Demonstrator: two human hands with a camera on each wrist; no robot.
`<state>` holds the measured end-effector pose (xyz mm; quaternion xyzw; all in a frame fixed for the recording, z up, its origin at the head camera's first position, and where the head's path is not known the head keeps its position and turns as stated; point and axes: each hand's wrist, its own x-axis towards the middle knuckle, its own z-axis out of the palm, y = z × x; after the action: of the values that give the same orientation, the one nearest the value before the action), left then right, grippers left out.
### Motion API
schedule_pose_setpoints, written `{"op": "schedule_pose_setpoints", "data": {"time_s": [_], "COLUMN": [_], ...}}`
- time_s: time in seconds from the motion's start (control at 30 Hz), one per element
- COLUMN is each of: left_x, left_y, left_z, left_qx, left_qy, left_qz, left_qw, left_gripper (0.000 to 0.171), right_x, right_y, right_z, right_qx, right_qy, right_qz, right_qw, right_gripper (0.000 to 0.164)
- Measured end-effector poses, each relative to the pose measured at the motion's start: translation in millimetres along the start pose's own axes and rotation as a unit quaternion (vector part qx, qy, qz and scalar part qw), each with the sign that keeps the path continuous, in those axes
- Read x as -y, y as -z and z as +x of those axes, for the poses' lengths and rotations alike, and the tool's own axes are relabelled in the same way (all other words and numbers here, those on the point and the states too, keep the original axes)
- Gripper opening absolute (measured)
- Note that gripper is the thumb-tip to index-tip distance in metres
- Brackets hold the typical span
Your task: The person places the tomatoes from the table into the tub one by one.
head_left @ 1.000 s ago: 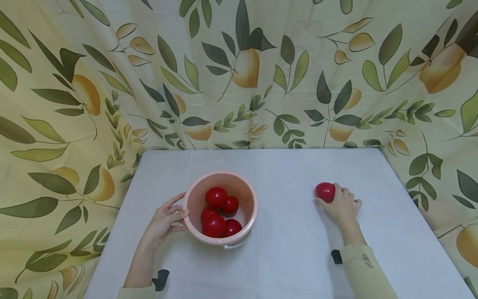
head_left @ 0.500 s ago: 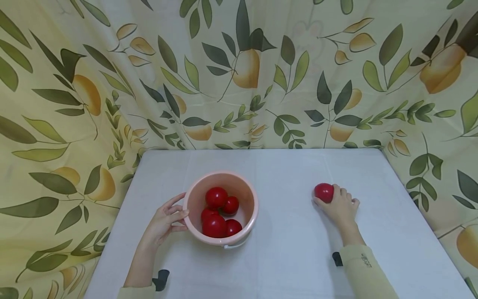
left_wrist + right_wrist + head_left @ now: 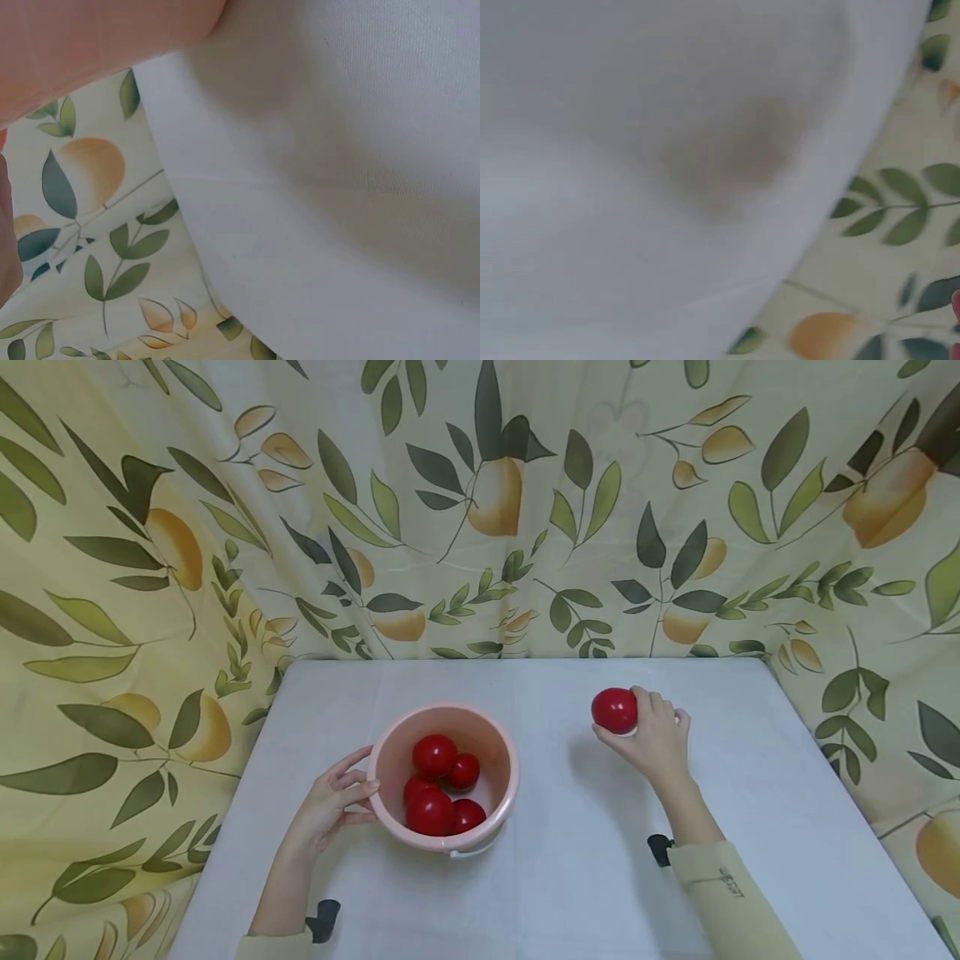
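A pink bucket (image 3: 381, 822) with a white handle stands left of the table's middle. In it lie several glossy round red fruits (image 3: 431, 812), tomato- or apple-like; their exact kind is unclear. My left hand (image 3: 330, 803) holds the bucket's left side near the rim. Over the table's right half, my right hand (image 3: 654, 739) grips another round red fruit (image 3: 615, 710), raised above the cloth with its shadow apart below. In the left wrist view only the bucket's wall (image 3: 97, 45) and a bit of hand show. The right wrist view catches mainly cloth and shadow.
A white cloth covers the table (image 3: 570, 893). Behind it and along the left hangs a curtain (image 3: 525, 527) printed with leaves and fruit. Dark pieces, probably the wrist cameras (image 3: 324, 922), stick out beside both cuffs.
My right hand has lifted the round red fruit off the table and carried it leftward and farther back. The left hand and the bucket have stayed in place.
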<state>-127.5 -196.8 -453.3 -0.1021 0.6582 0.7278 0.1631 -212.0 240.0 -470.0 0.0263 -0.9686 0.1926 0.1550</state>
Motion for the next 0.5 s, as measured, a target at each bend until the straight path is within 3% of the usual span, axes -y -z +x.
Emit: {"op": "schedule_pose_setpoints", "data": {"time_s": [0.23,0.5], "left_x": [0.2,-1.9], "left_y": [0.5,-0.3], "left_z": [0.4,-1.2], "left_qx": [0.003,0.006], "left_qy": [0.001,0.002], "left_qz": [0.005,0.005], "left_qw": [1.0000,1.0000], "left_gripper": [0.061,0.062], "right_x": [64.3,123.0], "right_y": [22.1,27.0], "right_z": [6.8,2.9], "right_qx": [-0.012,0.044], "right_qy": [0.104,0.232], "right_qz": [0.015,-0.012], "right_qw": [0.994,0.972], "right_gripper": [0.078,0.079]}}
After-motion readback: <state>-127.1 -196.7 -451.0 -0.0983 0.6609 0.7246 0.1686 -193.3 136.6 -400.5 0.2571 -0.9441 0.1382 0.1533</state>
